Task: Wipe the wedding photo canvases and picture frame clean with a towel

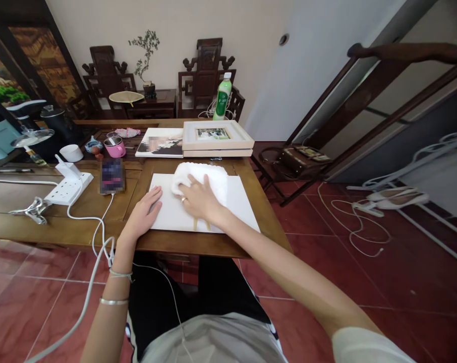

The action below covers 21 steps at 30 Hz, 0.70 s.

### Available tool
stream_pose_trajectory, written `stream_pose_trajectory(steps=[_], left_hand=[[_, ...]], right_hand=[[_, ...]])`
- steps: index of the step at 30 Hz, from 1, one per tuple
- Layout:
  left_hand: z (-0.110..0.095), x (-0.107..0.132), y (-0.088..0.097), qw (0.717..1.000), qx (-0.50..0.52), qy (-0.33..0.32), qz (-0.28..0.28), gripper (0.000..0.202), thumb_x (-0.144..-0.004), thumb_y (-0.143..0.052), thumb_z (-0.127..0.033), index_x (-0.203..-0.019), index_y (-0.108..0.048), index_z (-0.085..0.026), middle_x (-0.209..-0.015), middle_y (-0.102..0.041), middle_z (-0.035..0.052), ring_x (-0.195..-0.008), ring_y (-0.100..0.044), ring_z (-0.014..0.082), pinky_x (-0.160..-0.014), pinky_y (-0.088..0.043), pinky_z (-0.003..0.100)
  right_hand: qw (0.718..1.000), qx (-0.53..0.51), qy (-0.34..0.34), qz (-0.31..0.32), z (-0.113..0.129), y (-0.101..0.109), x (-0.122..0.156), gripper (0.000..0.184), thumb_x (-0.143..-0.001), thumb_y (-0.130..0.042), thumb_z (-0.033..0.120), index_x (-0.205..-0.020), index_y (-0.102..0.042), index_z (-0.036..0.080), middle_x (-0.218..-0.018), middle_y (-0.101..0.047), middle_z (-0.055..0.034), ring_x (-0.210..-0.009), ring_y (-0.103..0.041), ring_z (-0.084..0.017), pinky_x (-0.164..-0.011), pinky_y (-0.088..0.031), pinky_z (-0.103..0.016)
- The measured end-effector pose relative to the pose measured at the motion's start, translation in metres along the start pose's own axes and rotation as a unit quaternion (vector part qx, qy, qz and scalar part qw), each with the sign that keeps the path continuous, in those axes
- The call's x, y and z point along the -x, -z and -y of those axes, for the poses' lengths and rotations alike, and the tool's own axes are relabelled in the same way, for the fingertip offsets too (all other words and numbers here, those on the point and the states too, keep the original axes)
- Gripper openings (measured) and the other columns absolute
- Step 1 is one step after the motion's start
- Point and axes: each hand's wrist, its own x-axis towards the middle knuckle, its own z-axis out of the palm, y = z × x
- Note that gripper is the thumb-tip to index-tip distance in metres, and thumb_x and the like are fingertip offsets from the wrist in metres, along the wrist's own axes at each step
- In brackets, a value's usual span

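Note:
A white rectangular panel (243, 204) lies flat at the table's near edge. On it, my right hand (200, 197) presses a fluffy white cloth (213, 174), with the fingers bent into its folds. Two short tan strips (202, 225) show on the panel just below that hand; what they belong to is hidden. My left hand (144, 212) rests on the panel's left edge, fingers stretched out and holding nothing.
Behind the panel lie stacked frames (218, 146) and a picture panel (158, 142), with a green bottle (223, 96) beyond. A phone (112, 175), pink cup (115, 147), power strip (69, 187) and cables stand left. A wooden chair (307, 151) is right.

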Motion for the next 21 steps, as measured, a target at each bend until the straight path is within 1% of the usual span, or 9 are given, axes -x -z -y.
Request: stream_pose_trajectory(steps=[2, 4, 6, 8, 10, 12, 15, 17, 21], left_hand=[[-0.003, 0.001, 0.002, 1.000, 0.014, 0.005, -0.007, 0.053, -0.095, -0.036, -0.045, -0.137, -0.051, -0.015, -0.147, -0.044, 0.0099, -0.139, -0.037, 0.0225, -0.118, -0.023, 0.041], [-0.007, 0.002, 0.004, 0.999, 0.042, 0.009, -0.018, 0.057, -0.097, -0.030, -0.048, -0.144, -0.040, -0.017, -0.153, -0.035, 0.0076, -0.142, -0.031, 0.0208, -0.119, -0.020, 0.038], [-0.011, 0.004, 0.006, 0.997, 0.068, 0.009, -0.029, 0.060, -0.098, -0.023, -0.049, -0.150, -0.027, -0.020, -0.158, -0.022, 0.0039, -0.146, -0.020, 0.0191, -0.120, -0.016, 0.037], [-0.014, 0.005, 0.008, 0.997, 0.074, 0.008, -0.035, 0.060, -0.099, -0.017, -0.049, -0.151, -0.023, -0.021, -0.159, -0.017, 0.0011, -0.147, -0.011, 0.0184, -0.120, -0.012, 0.037], [-0.016, 0.006, 0.008, 0.997, 0.066, 0.015, -0.040, 0.060, -0.099, -0.015, -0.050, -0.151, -0.024, -0.021, -0.159, -0.018, 0.0009, -0.147, -0.011, 0.0185, -0.120, -0.011, 0.037], [-0.017, 0.006, 0.007, 0.997, 0.058, 0.030, -0.036, 0.062, -0.098, -0.014, -0.051, -0.149, -0.029, -0.019, -0.157, -0.024, 0.0032, -0.146, -0.018, 0.0190, -0.120, -0.014, 0.037], [-0.015, 0.004, 0.004, 0.999, 0.041, 0.033, -0.008, 0.063, -0.098, -0.016, -0.051, -0.144, -0.040, -0.015, -0.151, -0.038, 0.0068, -0.142, -0.030, 0.0201, -0.119, -0.018, 0.039], [-0.013, 0.003, 0.002, 0.999, 0.029, 0.023, 0.003, 0.062, -0.098, -0.019, -0.050, -0.140, -0.046, -0.013, -0.147, -0.044, 0.0084, -0.141, -0.033, 0.0208, -0.119, -0.018, 0.039], [-0.005, 0.001, 0.000, 1.000, 0.009, -0.004, 0.000, 0.055, -0.097, -0.032, -0.048, -0.136, -0.051, -0.014, -0.145, -0.046, 0.0098, -0.139, -0.036, 0.0225, -0.119, -0.021, 0.042]], right_hand=[[1.000, 0.022, 0.005, 0.001, 0.017, -0.005, -0.002, 0.038, -0.090, -0.043, 0.015, -0.124, -0.058, 0.013, -0.144, -0.045, -0.0184, -0.141, -0.023, -0.041, -0.107, -0.011, -0.072], [0.998, 0.025, 0.051, 0.008, 0.034, -0.009, 0.005, 0.038, -0.088, -0.046, 0.015, -0.123, -0.060, 0.013, -0.148, -0.040, -0.0180, -0.141, -0.021, -0.040, -0.110, -0.011, -0.069], [0.992, 0.011, 0.121, 0.015, 0.045, -0.010, 0.019, 0.036, -0.087, -0.047, 0.014, -0.120, -0.062, 0.015, -0.148, -0.041, -0.0161, -0.142, -0.021, -0.038, -0.112, -0.012, -0.065], [0.982, -0.010, 0.189, 0.023, 0.049, -0.008, 0.036, 0.035, -0.084, -0.050, 0.013, -0.115, -0.065, 0.016, -0.147, -0.043, -0.0144, -0.142, -0.023, -0.036, -0.113, -0.014, -0.063], [0.969, -0.034, 0.240, 0.043, 0.048, -0.001, 0.053, 0.033, -0.081, -0.052, 0.013, -0.111, -0.066, 0.017, -0.144, -0.048, -0.0132, -0.141, -0.026, -0.034, -0.113, -0.016, -0.061], [0.961, -0.055, 0.263, 0.070, 0.042, 0.008, 0.068, 0.031, -0.079, -0.053, 0.012, -0.107, -0.067, 0.017, -0.136, -0.056, -0.0131, -0.140, -0.031, -0.031, -0.114, -0.019, -0.058], [0.967, -0.069, 0.230, 0.087, 0.031, 0.024, 0.080, 0.028, -0.079, -0.051, 0.009, -0.100, -0.067, 0.019, -0.121, -0.066, -0.0118, -0.137, -0.037, -0.026, -0.114, -0.023, -0.053], [0.978, -0.065, 0.180, 0.080, 0.021, 0.031, 0.081, 0.027, -0.079, -0.049, 0.009, -0.099, -0.065, 0.019, -0.122, -0.065, -0.0121, -0.134, -0.042, -0.025, -0.113, -0.026, -0.051], [0.992, -0.034, 0.111, 0.042, -0.003, 0.028, 0.055, 0.025, -0.087, -0.045, 0.013, -0.104, -0.063, 0.016, -0.129, -0.060, -0.0158, -0.125, -0.051, -0.028, -0.111, -0.027, -0.050]])
